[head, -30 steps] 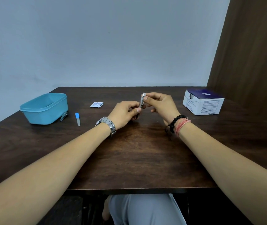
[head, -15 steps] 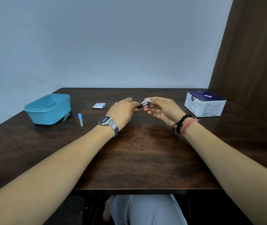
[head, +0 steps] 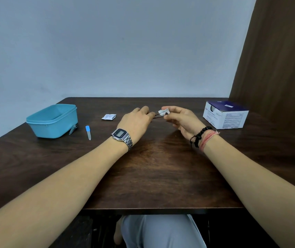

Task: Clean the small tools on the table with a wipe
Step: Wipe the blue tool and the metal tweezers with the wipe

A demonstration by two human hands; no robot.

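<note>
Right now the left hand (head: 137, 120) pinches one end of a thin dark tool (head: 158, 114) above the table (head: 152, 176). Its other end sits in the wipe (head: 163, 111), pinched by the right hand (head: 180, 119). Rubbing too hard could make the tool slip and drop.

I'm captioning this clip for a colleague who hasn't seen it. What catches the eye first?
Mid-table, the left hand holds a thin dark tool while the right hand pinches a white wipe around its tip. A turquoise tub sits far left, a printed box far right.
</note>
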